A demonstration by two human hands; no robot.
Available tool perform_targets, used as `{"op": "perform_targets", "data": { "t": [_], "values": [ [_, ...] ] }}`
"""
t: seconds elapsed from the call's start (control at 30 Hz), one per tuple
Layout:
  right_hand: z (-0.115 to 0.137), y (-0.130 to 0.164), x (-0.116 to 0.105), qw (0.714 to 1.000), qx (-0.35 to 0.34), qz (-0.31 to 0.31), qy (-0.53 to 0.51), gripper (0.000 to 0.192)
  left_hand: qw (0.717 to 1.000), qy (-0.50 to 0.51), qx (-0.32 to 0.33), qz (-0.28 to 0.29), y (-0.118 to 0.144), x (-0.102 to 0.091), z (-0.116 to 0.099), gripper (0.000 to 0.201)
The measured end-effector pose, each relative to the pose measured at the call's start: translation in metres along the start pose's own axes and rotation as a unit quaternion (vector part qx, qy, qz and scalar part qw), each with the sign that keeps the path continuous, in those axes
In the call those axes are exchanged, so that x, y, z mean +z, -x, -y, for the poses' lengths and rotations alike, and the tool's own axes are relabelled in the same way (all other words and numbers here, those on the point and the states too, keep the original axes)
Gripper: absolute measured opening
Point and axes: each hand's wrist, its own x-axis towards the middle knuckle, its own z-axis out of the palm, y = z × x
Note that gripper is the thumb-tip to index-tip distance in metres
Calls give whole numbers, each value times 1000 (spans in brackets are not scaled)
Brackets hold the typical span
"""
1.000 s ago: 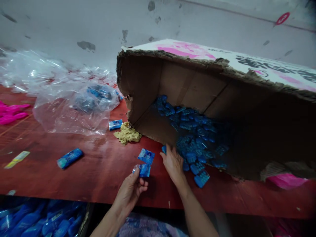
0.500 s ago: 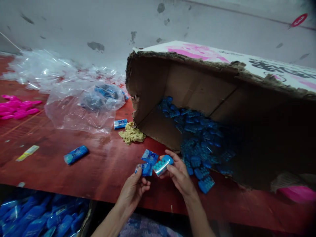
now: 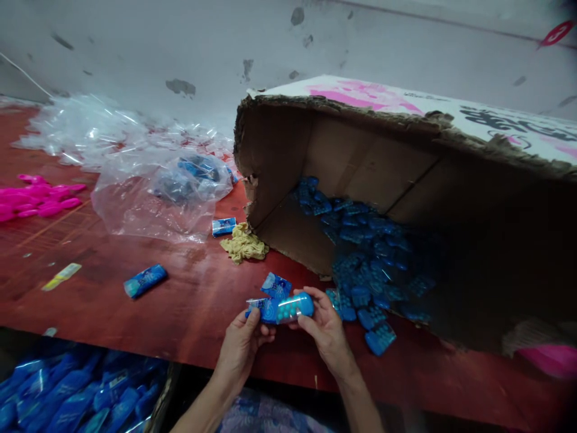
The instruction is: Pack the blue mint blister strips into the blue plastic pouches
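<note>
My left hand (image 3: 246,340) pinches a blue printed sleeve (image 3: 265,310) between thumb and fingers. In my right hand (image 3: 324,328) is a clear container with a blue cap (image 3: 295,308), filled with small turquoise balls. The container's clear end meets the right end of the sleeve; whether it is inside cannot be made out. Another blue printed sleeve (image 3: 276,285) lies on the red table just behind. Several similar ball-filled containers (image 3: 378,338) spill out of the cardboard box close to my right hand.
A torn cardboard box (image 3: 279,234) lies on its side at the right, holding a heap of blue containers. Clear plastic bags (image 3: 153,204), a yellow cloth (image 3: 244,243), blue packs (image 3: 145,281) and pink pieces (image 3: 42,197) lie on the table (image 3: 90,319). Blue packages (image 3: 72,391) fill a bin below.
My right hand has turned the container level and brought its clear end against the sleeve in my left hand. The view has shifted slightly.
</note>
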Motion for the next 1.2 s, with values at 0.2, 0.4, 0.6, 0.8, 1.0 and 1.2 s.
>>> {"op": "perform_targets", "data": {
  "t": [0.2, 0.4, 0.6, 0.8, 1.0, 1.2],
  "values": [
    [-7, 9, 6, 997, -35, -44, 44, 38, 999, -21, 34, -26, -2, -4, 0, 30],
    [-39, 18, 11, 965, -151, -87, 193, 40, 1000, 11, -22, -13, -1, 2, 2, 30],
    [-57, 30, 18, 882, -274, -21, 382, 51, 991, 80, -105, -18, 1, 8, -5, 13],
    [-43, 22, 16, 979, -94, 21, 181, 38, 982, 53, -158, 91, -2, -5, -21, 8],
    [-39, 8, 4, 995, -22, 65, 67, 82, 956, 47, -190, 218, -7, -13, -22, 22],
    [-25, 5, 8, 988, 11, 149, 26, 89, 956, 54, -194, 214, -3, -3, -21, 19]
  ]
}}
